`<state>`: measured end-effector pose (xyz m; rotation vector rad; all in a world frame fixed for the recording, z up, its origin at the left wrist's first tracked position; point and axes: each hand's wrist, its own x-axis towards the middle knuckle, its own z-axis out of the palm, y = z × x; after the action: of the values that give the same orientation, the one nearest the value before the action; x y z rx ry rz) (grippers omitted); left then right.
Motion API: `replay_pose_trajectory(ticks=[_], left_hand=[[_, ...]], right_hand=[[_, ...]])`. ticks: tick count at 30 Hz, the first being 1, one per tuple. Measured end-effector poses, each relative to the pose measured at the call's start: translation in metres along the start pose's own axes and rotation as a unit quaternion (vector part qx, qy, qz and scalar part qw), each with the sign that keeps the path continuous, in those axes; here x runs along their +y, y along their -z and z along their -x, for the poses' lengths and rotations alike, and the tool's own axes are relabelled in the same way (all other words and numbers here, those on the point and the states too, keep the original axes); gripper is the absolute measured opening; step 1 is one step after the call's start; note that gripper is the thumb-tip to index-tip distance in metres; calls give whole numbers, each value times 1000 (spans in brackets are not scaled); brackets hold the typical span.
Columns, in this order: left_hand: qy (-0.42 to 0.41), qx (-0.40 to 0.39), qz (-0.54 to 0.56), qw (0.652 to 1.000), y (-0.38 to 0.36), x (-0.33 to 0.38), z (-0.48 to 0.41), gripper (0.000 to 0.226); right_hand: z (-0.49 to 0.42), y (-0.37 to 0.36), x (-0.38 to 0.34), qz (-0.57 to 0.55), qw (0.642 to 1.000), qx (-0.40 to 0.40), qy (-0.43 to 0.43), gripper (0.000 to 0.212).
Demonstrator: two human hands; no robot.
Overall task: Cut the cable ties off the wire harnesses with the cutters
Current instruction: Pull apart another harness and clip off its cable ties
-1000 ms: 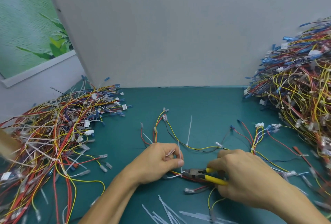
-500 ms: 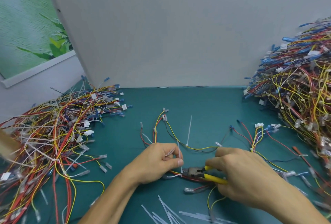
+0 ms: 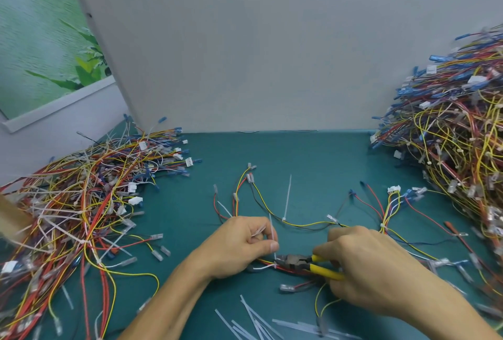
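A wire harness [image 3: 302, 222] of red, yellow and black wires lies spread on the green mat. My left hand [image 3: 242, 247] pinches a white cable tie [image 3: 272, 233] that stands up from the harness. My right hand [image 3: 364, 263] grips the yellow handles of the cutters [image 3: 315, 265]. The dark jaws of the cutters sit at the base of that tie, just right of my left thumb. A second white cable tie [image 3: 287, 198] sticks up from the harness farther back.
A big heap of harnesses [image 3: 457, 133] rises at the right, another tangled heap [image 3: 81, 203] lies at the left. Several cut ties [image 3: 253, 320] lie near the front edge. A grey board [image 3: 245, 40] stands behind the mat [image 3: 285, 154].
My right hand and the cutters have shifted slightly left toward the tie. My left hand has kept its pinch.
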<state>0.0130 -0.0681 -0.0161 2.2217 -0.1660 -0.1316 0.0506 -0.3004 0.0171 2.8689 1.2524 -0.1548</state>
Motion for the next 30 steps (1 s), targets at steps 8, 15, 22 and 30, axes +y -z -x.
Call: replay_pose_trajectory(ticks=[8,15,22,30], left_hand=[[1,1,-2,1000,-1,-1,0,16],[1,-1,-13,1000,-2,0,0,18],[-1,-1,-8,1000,-1,0,-1,16],[-5,75,180,981,4,1,0,24]], right_hand=[[1,-2,1,-3,1000,-6,6,20],[-2,-2,0,27,999,-23,7,11],[-3,-4,-1,56,998,-20,12,8],[-8,-6,9,-30,998,44,-44,8]])
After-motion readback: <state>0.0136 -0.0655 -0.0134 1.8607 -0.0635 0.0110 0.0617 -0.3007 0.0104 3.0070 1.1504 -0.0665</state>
